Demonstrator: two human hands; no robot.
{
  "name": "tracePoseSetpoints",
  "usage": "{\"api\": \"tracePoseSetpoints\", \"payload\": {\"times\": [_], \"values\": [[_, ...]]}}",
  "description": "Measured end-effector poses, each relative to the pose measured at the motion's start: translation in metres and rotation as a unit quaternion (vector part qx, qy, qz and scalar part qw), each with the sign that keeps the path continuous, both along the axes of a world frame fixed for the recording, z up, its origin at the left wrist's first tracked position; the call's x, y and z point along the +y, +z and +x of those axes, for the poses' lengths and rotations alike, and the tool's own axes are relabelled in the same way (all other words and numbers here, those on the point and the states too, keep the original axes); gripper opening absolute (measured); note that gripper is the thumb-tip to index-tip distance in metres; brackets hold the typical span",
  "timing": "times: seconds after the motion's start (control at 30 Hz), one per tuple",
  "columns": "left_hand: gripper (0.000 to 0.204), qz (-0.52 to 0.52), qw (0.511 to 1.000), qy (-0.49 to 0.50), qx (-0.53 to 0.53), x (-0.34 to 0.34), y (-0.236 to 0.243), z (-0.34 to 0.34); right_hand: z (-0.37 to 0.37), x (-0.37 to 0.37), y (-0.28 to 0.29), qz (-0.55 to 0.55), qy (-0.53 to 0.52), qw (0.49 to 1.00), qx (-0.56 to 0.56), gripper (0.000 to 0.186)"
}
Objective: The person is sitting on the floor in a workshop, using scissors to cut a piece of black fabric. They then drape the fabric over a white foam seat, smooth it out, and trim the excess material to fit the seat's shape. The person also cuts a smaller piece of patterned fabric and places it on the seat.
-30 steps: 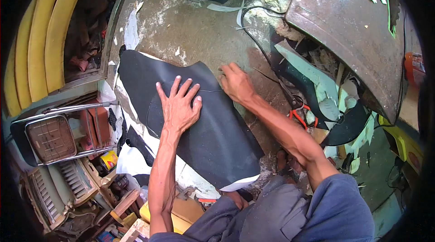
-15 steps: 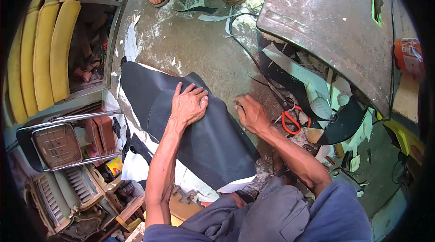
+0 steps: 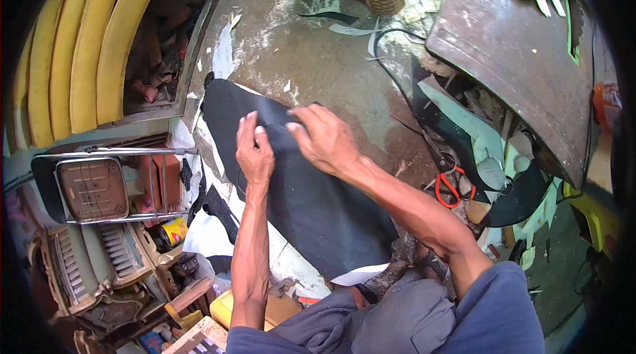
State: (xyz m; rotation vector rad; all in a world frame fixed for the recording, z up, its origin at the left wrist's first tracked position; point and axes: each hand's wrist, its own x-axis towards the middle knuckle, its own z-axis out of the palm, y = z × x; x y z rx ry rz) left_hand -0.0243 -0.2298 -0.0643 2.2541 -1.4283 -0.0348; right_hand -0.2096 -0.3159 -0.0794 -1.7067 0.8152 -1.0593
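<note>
A large black sheet of leatherette-like material [image 3: 311, 215] lies on the floor in front of me, its pale underside showing at the near edge. A curved line, perhaps the edge of another black piece, runs beneath my hands. My left hand [image 3: 255, 155] is over the sheet's upper part, fingers stretched forward and thumb alongside. To its right, my right hand [image 3: 326, 141] reaches across the sheet, fingers extended and thumb apart from them. Nothing shows in either hand. Whether the fingertips touch the sheet is hard to tell. Scissors with orange handles [image 3: 448, 190] lie right of my right forearm.
A worn flat-topped table or panel [image 3: 510, 56] stands at the far right, with black and pale offcuts [image 3: 477, 135] beside it. Yellow padded strips [image 3: 86, 56] fill the upper left. Below them are a metal-framed chair [image 3: 93, 188] and carved furniture parts [image 3: 99, 274]. A dark cord [image 3: 397, 82] crosses the floor.
My right hand has moved from beside the sheet to above it, near my left hand. My left hand has turned and no longer lies spread flat. The view has shifted.
</note>
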Motion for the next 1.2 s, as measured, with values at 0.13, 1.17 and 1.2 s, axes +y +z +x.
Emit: {"api": "tracePoseSetpoints", "payload": {"times": [0.13, 1.17, 1.2], "values": [[0.051, 0.087, 0.987, 0.122, -0.052, 0.033, -0.017, 0.065, 0.089, -0.014, 0.008, -0.055, 0.091, 0.994, -0.013, 0.043], [0.062, 0.081, 0.938, 0.33, 0.069, 0.091, -0.053, 0.153, 0.111, -0.009, -0.045, 0.093, 0.157, 0.97, 0.158, 0.084], [0.061, 0.101, 0.94, 0.325, -0.021, 0.097, -0.051, 0.144, 0.098, -0.005, -0.044, 0.096, 0.155, 0.971, 0.153, 0.084]]}}
